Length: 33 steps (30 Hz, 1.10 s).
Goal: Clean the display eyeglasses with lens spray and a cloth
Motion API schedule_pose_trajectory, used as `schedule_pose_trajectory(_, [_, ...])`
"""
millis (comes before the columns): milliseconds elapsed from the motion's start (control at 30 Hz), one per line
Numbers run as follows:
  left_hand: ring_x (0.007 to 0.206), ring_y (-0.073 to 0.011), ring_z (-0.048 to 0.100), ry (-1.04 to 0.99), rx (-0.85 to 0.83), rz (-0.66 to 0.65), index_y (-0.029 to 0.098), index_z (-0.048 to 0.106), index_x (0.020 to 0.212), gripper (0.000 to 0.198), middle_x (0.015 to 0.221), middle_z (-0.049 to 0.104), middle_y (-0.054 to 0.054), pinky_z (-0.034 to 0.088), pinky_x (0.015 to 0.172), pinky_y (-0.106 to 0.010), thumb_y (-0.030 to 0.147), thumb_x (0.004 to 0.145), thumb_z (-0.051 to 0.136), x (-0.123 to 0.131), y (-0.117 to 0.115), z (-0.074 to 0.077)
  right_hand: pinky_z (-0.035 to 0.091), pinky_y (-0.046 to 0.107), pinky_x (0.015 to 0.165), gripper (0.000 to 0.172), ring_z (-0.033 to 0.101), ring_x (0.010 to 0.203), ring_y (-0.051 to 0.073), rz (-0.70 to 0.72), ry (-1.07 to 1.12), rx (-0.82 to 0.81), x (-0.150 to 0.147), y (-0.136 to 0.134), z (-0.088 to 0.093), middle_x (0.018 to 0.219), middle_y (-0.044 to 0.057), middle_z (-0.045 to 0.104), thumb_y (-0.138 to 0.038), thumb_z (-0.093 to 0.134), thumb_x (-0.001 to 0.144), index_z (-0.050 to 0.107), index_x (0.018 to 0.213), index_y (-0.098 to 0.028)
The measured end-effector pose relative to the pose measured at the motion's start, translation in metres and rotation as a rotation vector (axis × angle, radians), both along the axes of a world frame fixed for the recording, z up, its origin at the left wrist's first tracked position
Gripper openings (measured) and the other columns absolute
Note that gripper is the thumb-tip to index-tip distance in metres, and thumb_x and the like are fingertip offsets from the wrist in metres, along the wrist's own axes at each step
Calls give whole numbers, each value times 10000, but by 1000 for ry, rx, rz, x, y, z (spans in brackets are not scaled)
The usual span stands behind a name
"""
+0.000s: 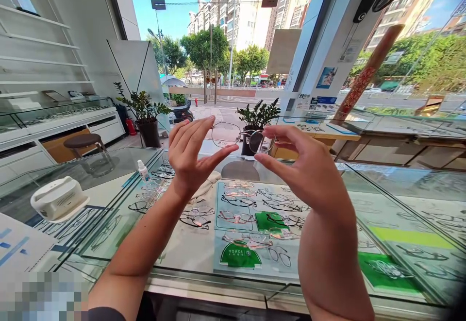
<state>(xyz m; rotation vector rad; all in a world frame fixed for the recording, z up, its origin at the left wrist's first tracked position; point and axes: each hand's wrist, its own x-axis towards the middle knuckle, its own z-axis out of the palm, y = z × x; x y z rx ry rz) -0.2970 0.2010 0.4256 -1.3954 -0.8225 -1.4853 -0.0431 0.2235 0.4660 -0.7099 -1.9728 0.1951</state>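
Up in front of me, a pair of thin-rimmed eyeglasses (225,134) is held level between both hands, its clear lenses against the window. My left hand (189,153) has its fingertips at the outer left rim and its thumb along the bottom of that lens. With thumb and fingers, my right hand (304,168) pinches the other end; those fingers partly cover the right lens and temple. Below, on the glass counter (182,258), rows of eyeglasses lie on a pale display mat (220,258) with a green card (240,255).
Left on the counter are a white device (58,198) and a small spray bottle (143,170). More frames fill the right-hand case (400,204). Beyond the counter stand a round stool (83,140), potted plants (147,122) and glass doors.
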Motion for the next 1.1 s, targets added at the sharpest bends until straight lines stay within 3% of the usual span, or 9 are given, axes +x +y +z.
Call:
schedule_pose_trajectory(467, [1158,-306,790,-38,-41,20,280,752,1348,632,1221,844,-87,524,1175,-533,690,876,843,-15,7,1,631,558,1028,367,777,1149,342,-76,75,111,-9,-11,-4,1272,95,816,-427,856,913,736,1222,-268])
schedule_pose_trajectory(700, [1146,-286,780,-57,-45,-47,293,749,1351,599,1204,844,-70,520,1175,-521,661,889,849,-22,8,4,615,548,1087,394,769,1191,323,-59,175,180,-19,-8,-9,1330,93,797,-381,811,951,684,1308,-274])
schedule_pose_trajectory(933, [1128,-275,777,-142,-120,-73,281,756,1311,579,1183,842,-76,594,1042,-461,640,873,876,-12,2,6,604,590,1126,419,744,1273,345,-59,164,141,-23,-9,-7,1372,86,783,-413,745,998,665,1401,-329])
schedule_pose_trajectory(1100, [1147,-280,776,-197,-190,-97,262,761,1280,567,1191,835,-84,588,1064,-473,653,883,861,-5,2,7,624,591,1111,500,747,1273,345,-88,163,142,-27,-5,-9,1363,90,788,-418,722,1012,607,1494,-348])
